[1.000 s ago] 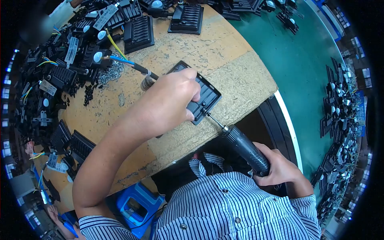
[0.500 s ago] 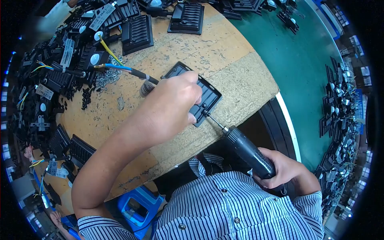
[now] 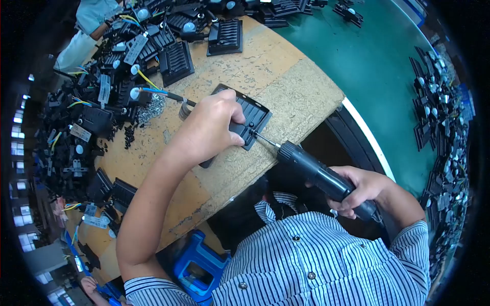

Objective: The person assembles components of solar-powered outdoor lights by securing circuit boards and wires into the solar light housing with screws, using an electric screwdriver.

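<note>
My left hand (image 3: 214, 125) is closed on a black finned lamp housing (image 3: 259, 113) lying on the worn wooden table, partly hidden under my fingers. A dark cable (image 3: 176, 97) with blue and yellow wire ends runs out beyond that hand. My right hand (image 3: 363, 189) is wrapped around the rear of a black electric screwdriver (image 3: 311, 166), which slants up to the left. The screwdriver's thin bit (image 3: 266, 139) reaches the near corner of the housing, close to my left thumb. Whether a screw sits under the tip is too small to tell.
Black lamp housings (image 3: 176, 62) with cables are heaped along the table's far left. Small metal washers (image 3: 152, 108) and black screws (image 3: 129, 136) lie nearby. A green surface (image 3: 357, 66) curves round the right, bearing more lamps (image 3: 426, 102). A blue stool (image 3: 201, 268) stands below. Another person's sleeve (image 3: 76, 51) shows upper left.
The whole view has shifted slightly. My right hand's grip has changed, with the screwdriver's rear end now showing past it. The bit stays at the housing's corner and my left hand keeps its hold.
</note>
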The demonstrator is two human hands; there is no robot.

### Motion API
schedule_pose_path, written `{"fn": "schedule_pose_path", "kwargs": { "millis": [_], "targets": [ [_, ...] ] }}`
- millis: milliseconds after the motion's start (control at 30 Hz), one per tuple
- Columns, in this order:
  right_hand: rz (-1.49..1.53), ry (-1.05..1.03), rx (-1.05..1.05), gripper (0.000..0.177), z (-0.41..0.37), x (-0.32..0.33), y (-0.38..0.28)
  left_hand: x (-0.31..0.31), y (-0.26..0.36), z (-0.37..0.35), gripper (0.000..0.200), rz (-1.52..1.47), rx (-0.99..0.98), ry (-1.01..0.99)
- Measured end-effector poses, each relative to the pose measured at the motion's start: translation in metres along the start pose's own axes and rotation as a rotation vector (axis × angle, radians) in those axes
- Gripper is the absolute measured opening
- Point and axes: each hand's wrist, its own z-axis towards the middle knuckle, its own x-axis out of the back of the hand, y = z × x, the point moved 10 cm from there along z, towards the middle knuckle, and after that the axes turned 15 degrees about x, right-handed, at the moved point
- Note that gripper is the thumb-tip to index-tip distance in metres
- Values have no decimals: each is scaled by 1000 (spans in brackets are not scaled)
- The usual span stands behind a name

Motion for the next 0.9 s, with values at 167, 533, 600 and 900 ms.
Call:
{"fn": "schedule_pose_path", "kwargs": {
  "millis": [167, 533, 600, 900],
  "targets": [
    [-126, 35, 111, 57, -19, 4, -2, -6, -5, 0, 34, -10, 34, 12],
    [-206, 899, 890, 70, -186, 105, -60, 16, 26, -86, 45, 471, 253, 492],
    [-188, 954, 937, 70, -199, 128, -53, 4, -1, -83, 44, 295, 292, 456],
    [-20, 958, 897, 71, -209, 162, -23, -18, 113, 4, 21, 36, -40, 282]
  ]
}}
